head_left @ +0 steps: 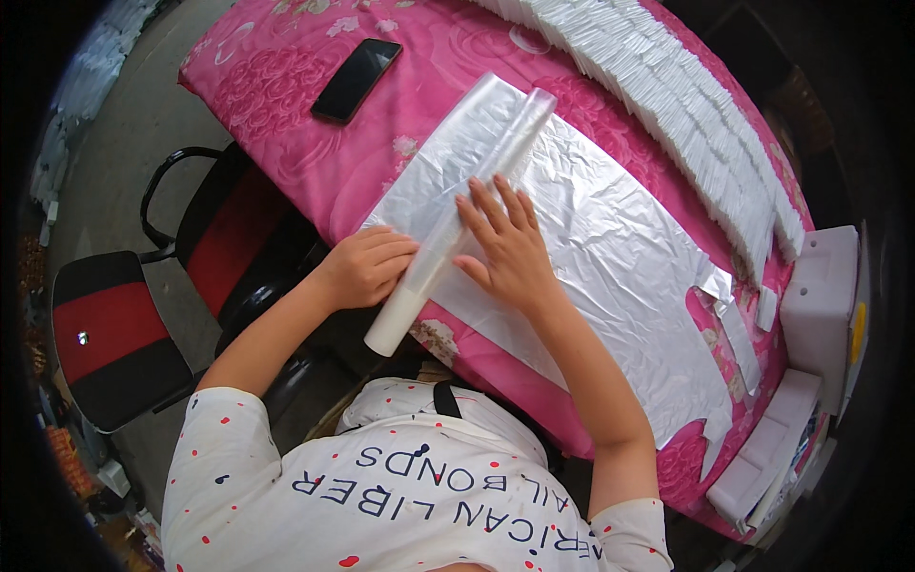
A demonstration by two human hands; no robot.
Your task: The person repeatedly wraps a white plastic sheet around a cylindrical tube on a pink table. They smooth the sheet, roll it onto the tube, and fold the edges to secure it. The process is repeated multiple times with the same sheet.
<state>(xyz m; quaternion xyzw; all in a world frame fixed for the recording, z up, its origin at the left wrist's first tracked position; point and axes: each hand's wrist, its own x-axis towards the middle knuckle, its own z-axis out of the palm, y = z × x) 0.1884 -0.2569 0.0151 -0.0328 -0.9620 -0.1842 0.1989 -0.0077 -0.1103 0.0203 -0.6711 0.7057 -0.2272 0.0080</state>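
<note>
From the head view, your left hand [367, 267] curls closed around the roll [457, 224] of clear plastic near its lower end, steadying it. Your right hand [505, 248] lies flat, fingers spread, pressing the roll onto the bags [620, 248] so the sheet stays taut. All this rests on the pink cloth [286, 86], with the phone [356, 79] well apart.

A black rectangular phone w/ dark screen [356, 79] is lying on the pink floral tablecloth [286, 105] at upper left; a long row of stacked white flat packets [696, 114] is running along the far edge.
</note>
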